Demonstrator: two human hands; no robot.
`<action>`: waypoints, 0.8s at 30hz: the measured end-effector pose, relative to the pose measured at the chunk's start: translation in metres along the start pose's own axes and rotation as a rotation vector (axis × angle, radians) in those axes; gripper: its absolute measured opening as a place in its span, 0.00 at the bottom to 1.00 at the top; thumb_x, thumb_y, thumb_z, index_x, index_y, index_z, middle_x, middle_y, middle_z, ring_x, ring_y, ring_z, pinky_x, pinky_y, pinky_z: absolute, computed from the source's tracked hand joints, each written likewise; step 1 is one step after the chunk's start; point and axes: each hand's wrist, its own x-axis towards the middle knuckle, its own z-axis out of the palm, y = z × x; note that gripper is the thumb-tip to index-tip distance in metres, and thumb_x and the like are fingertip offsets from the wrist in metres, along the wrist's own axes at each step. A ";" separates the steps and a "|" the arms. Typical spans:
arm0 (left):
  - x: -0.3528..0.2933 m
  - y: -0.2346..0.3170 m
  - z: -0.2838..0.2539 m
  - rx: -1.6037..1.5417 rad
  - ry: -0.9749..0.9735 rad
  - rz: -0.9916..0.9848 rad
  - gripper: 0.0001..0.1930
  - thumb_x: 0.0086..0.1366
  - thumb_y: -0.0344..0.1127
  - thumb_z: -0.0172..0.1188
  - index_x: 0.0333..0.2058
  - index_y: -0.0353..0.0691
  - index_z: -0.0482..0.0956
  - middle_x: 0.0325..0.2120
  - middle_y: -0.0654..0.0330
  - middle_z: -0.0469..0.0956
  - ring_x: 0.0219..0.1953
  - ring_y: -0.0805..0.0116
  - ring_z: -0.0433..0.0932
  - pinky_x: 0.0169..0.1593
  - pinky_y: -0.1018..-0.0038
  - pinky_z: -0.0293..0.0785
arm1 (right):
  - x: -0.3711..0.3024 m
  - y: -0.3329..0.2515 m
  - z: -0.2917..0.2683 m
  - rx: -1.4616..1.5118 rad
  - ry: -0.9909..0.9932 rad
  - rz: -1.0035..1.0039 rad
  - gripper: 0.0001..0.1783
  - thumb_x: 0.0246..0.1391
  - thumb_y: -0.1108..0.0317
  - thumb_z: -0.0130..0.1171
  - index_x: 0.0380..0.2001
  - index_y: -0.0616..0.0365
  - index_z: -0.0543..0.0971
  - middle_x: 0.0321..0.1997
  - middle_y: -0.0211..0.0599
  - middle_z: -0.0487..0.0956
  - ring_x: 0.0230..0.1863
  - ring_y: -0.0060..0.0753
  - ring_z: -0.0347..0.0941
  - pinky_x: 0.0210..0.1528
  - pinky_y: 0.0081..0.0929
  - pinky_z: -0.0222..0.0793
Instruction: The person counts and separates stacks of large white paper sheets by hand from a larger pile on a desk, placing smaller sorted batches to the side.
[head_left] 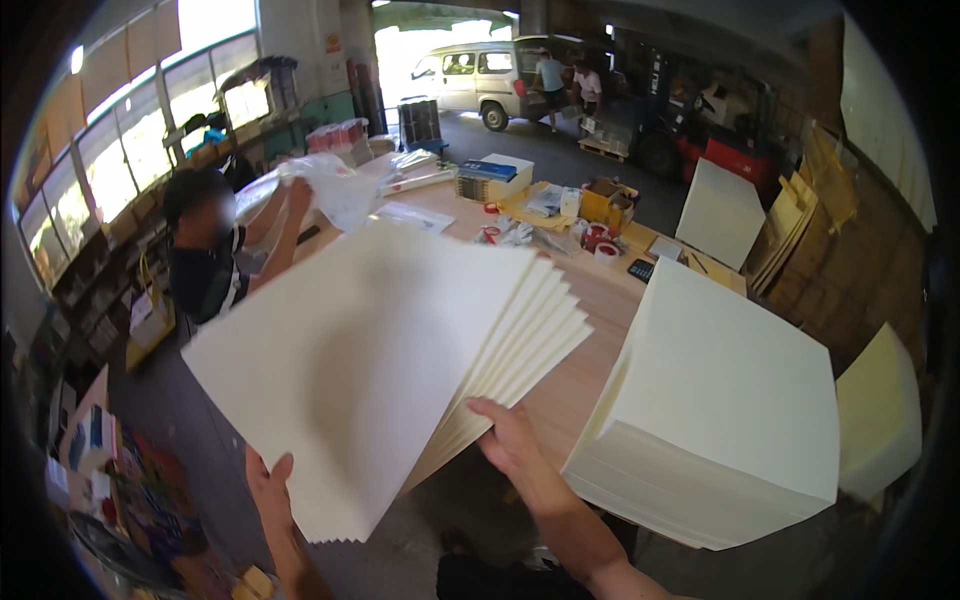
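Observation:
Between my hands is a fanned stack of large cream paper sheets (400, 330), tilted over the near side of the wooden table (590, 385). My left hand (268, 485) grips the lower left edge, its thumb on top and its other fingers mostly hidden beneath. At the fanned right edge my right hand (508, 432) pinches several sheets, thumb uppermost. A tall pile of the same paper (720, 390) stands on the table to the right of my right hand. The fanned sheets hide part of the tabletop.
Across the table on the left, a co-worker (205, 245) handles clear plastic wrap (345, 190). Tape rolls (600, 240), a calculator (641, 269) and cardboard boxes (607, 205) lie toward the far side. More paper (882, 415) stands at the right. A red forklift (720, 150) and a van (470, 80) are beyond.

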 end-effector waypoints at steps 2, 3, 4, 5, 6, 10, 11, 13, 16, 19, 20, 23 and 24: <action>0.007 -0.019 -0.004 0.022 0.032 -0.014 0.33 0.67 0.25 0.63 0.70 0.32 0.66 0.62 0.54 0.77 0.60 0.61 0.78 0.64 0.67 0.72 | 0.025 0.019 -0.014 0.022 -0.016 0.048 0.33 0.56 0.85 0.62 0.65 0.59 0.71 0.60 0.41 0.79 0.62 0.43 0.76 0.65 0.45 0.76; 0.012 -0.030 -0.002 0.025 0.033 -0.035 0.33 0.68 0.24 0.62 0.70 0.31 0.66 0.62 0.54 0.77 0.60 0.61 0.78 0.63 0.66 0.72 | 0.037 0.025 -0.023 0.027 -0.013 0.042 0.32 0.57 0.84 0.63 0.65 0.59 0.72 0.59 0.41 0.79 0.61 0.42 0.77 0.64 0.44 0.76; 0.019 -0.043 -0.001 0.019 0.042 -0.060 0.32 0.68 0.24 0.62 0.70 0.31 0.66 0.62 0.53 0.77 0.60 0.61 0.78 0.63 0.66 0.72 | 0.049 0.030 -0.029 0.019 -0.010 0.038 0.31 0.57 0.84 0.63 0.64 0.60 0.72 0.59 0.41 0.79 0.60 0.41 0.77 0.63 0.43 0.76; 0.029 -0.057 0.001 -0.018 0.009 -0.074 0.32 0.69 0.24 0.62 0.70 0.31 0.66 0.62 0.53 0.77 0.60 0.61 0.78 0.63 0.66 0.72 | 0.063 0.033 -0.036 0.012 -0.006 0.033 0.30 0.57 0.83 0.64 0.63 0.60 0.73 0.58 0.41 0.80 0.59 0.40 0.78 0.62 0.41 0.76; 0.041 -0.074 0.004 -0.055 -0.024 -0.089 0.31 0.69 0.24 0.61 0.70 0.30 0.66 0.62 0.53 0.77 0.61 0.61 0.78 0.63 0.66 0.72 | 0.079 0.034 -0.043 0.008 0.018 0.022 0.30 0.57 0.83 0.64 0.63 0.61 0.73 0.58 0.42 0.80 0.60 0.41 0.77 0.63 0.42 0.76; 0.106 -0.163 0.049 -0.255 -0.037 -0.197 0.29 0.71 0.25 0.57 0.69 0.31 0.66 0.61 0.52 0.77 0.60 0.59 0.78 0.64 0.66 0.72 | 0.161 0.013 -0.068 0.020 0.082 -0.064 0.32 0.56 0.84 0.64 0.65 0.64 0.71 0.60 0.45 0.79 0.61 0.45 0.77 0.66 0.43 0.76; 0.117 -0.185 0.058 -0.303 -0.025 -0.265 0.29 0.71 0.25 0.57 0.69 0.31 0.66 0.61 0.53 0.77 0.59 0.59 0.78 0.64 0.65 0.72 | 0.176 0.012 -0.082 0.031 0.113 -0.081 0.32 0.56 0.84 0.64 0.65 0.65 0.71 0.60 0.45 0.79 0.61 0.46 0.77 0.66 0.43 0.75; 0.138 -0.238 0.068 -0.331 -0.021 -0.428 0.30 0.70 0.27 0.58 0.70 0.34 0.66 0.60 0.53 0.77 0.59 0.59 0.78 0.63 0.64 0.72 | 0.202 0.010 -0.113 0.044 0.170 -0.108 0.32 0.56 0.84 0.64 0.64 0.65 0.72 0.59 0.45 0.79 0.61 0.45 0.77 0.66 0.44 0.76; 0.166 -0.344 0.042 -0.339 -0.035 -0.522 0.31 0.69 0.30 0.60 0.70 0.37 0.66 0.61 0.55 0.76 0.60 0.59 0.77 0.63 0.63 0.72 | 0.252 0.033 -0.153 0.033 0.234 -0.094 0.31 0.54 0.84 0.66 0.62 0.65 0.72 0.57 0.44 0.80 0.59 0.45 0.77 0.63 0.47 0.78; 0.151 -0.373 0.063 -0.356 -0.044 -0.589 0.33 0.68 0.32 0.61 0.71 0.39 0.65 0.62 0.56 0.75 0.63 0.58 0.74 0.66 0.61 0.71 | 0.263 0.049 -0.208 0.032 0.422 -0.087 0.29 0.53 0.84 0.69 0.59 0.64 0.75 0.54 0.42 0.81 0.56 0.45 0.79 0.59 0.48 0.80; 0.151 -0.364 0.072 -0.362 -0.051 -0.631 0.33 0.68 0.32 0.61 0.71 0.39 0.65 0.62 0.56 0.75 0.64 0.58 0.73 0.66 0.61 0.71 | 0.262 0.052 -0.223 0.053 0.486 -0.087 0.28 0.52 0.84 0.70 0.57 0.64 0.76 0.52 0.42 0.82 0.55 0.45 0.79 0.57 0.48 0.81; 0.161 -0.357 0.068 -0.339 -0.033 -0.645 0.31 0.69 0.34 0.61 0.70 0.39 0.66 0.61 0.56 0.75 0.64 0.57 0.74 0.67 0.59 0.71 | 0.281 0.060 -0.230 0.095 0.462 -0.019 0.25 0.51 0.83 0.72 0.53 0.63 0.79 0.50 0.41 0.82 0.52 0.45 0.80 0.56 0.47 0.81; 0.158 -0.356 0.067 -0.323 -0.030 -0.635 0.31 0.70 0.36 0.61 0.70 0.39 0.66 0.61 0.55 0.76 0.64 0.56 0.75 0.66 0.58 0.72 | 0.280 0.059 -0.231 0.111 0.428 0.023 0.21 0.52 0.82 0.72 0.50 0.63 0.80 0.48 0.41 0.83 0.51 0.44 0.81 0.55 0.48 0.81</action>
